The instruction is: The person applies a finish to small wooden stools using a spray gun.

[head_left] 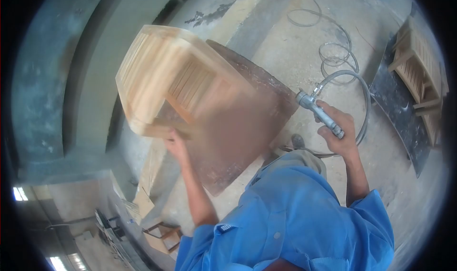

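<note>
A pale wooden furniture piece with slatted panels [157, 75] is tilted over a dark brown board [238, 152]; it is smeared by motion. My left hand [176, 146] has its fingers closed on the lower edge of this piece. In my right hand [342, 128] is a metal spray gun [318, 110], gripped by its handle, its head directed up and left toward the board. A grey hose [364, 87] runs from the gun and loops around my right wrist side. A gap separates the gun from the wooden piece.
More slatted wooden pieces [419, 64] sit on a dark panel [395, 104] at the right. The hose coils [335, 56] lie on the concrete floor. Large grey-green curved steps or ledges [90, 80] stand left. A small wooden frame [164, 237] is at lower left.
</note>
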`<state>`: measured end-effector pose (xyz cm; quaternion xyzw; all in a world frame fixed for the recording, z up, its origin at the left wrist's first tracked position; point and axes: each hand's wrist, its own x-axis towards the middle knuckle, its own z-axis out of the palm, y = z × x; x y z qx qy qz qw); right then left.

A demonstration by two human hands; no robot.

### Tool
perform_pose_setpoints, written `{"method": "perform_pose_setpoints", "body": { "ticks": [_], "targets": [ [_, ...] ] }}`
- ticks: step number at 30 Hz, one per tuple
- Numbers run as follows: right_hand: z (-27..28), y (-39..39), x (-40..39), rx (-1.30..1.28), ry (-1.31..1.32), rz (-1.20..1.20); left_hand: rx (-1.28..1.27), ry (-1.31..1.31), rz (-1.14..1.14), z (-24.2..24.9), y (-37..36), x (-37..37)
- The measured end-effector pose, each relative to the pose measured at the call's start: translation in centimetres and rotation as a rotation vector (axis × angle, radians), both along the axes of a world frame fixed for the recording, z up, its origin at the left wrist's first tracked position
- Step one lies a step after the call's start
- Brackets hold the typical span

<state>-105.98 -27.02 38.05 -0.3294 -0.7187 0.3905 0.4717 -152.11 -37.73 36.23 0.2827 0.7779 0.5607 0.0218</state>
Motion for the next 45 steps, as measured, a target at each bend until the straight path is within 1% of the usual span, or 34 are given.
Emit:
{"method": "perform_pose_setpoints", "body": {
  "ticks": [1,3,5,8,10,11,12,15,17,18,21,24,27,30,31,34,37,40,43,45],
  "targets": [
    [-0.2,-0.3,-1.1,-0.009,-0.014,-0.011,-0.02,-0.066,-0.008,2.4,1.0,-1.6],
    [-0.2,-0.7,-3.0,0.051,0.011,-0.037,-0.032,-0.082,-0.086,4.5,2.3,-8.2],
    [0.0,-0.8,-4.0,0.084,0.007,-0.022,-0.065,-0.183,-0.03,9.1,4.4,-9.3],
    [1.3,-1.4,-5.9,0.073,0.002,-0.035,-0.143,-0.177,-0.113,12.8,6.3,-13.2],
    [2.0,-1.9,-8.5,0.147,0.056,-0.02,-0.149,-0.194,-0.124,14.8,6.8,-15.8],
    [2.3,-2.2,-9.5,0.184,0.073,-0.012,-0.151,-0.213,-0.129,15.2,7.0,-16.9],
    [2.4,-2.6,-10.4,0.177,0.079,0.053,-0.141,-0.219,-0.133,15.2,7.1,-17.9],
    [3.1,-4.1,-12.5,0.16,0.082,0.23,-0.237,-0.223,-0.096,16.4,7.1,-18.1],
    [4.1,-5.0,-13.5,0.156,0.067,0.322,-0.311,-0.204,-0.101,16.6,7.8,-19.8],
    [4.5,-5.2,-14.0,0.156,0.087,0.348,-0.348,-0.195,-0.104,16.7,8.0,-20.5],
    [4.7,-5.0,-14.6,0.167,0.032,0.35,-0.342,-0.184,-0.1,17.9,8.2,-20.1],
    [5.2,-3.3,-14.5,0.116,-0.046,0.395,-0.246,-0.247,-0.063,18.9,9.1,-20.0],
    [4.5,-0.7,-15.5,0.251,0.14,0.214,-0.133,-0.254,-0.088,19.2,9.6,-21.0],
    [4.9,0.8,-14.0,0.159,0.137,0.086,-0.259,-0.262,-0.071,20.6,9.9,-22.1],
    [5.3,0.9,-14.0,0.163,0.126,0.079,-0.306,-0.26,-0.071,21.1,10.0,-22.4],
    [6.2,1.1,-14.6,0.182,0.088,0.082,-0.23,-0.203,0.038,21.6,11.0,-23.8],
    [6.2,1.2,-16.3,0.178,0.056,0.119,-0.109,-0.194,0.084,19.5,12.2,-28.1],
    [7.1,1.1,-17.7,0.129,0.047,0.129,0.002,-0.109,0.044,17.5,12.9,-31.8],
    [7.8,1.6,-18.4,0.09,-0.002,0.152,0.062,-0.091,0.069,18.5,12.8,-29.2],
    [8.1,3.9,-19.3,0.029,-0.048,0.164,0.077,-0.101,0.023,19.0,13.4,-30.6]
  ]
}}
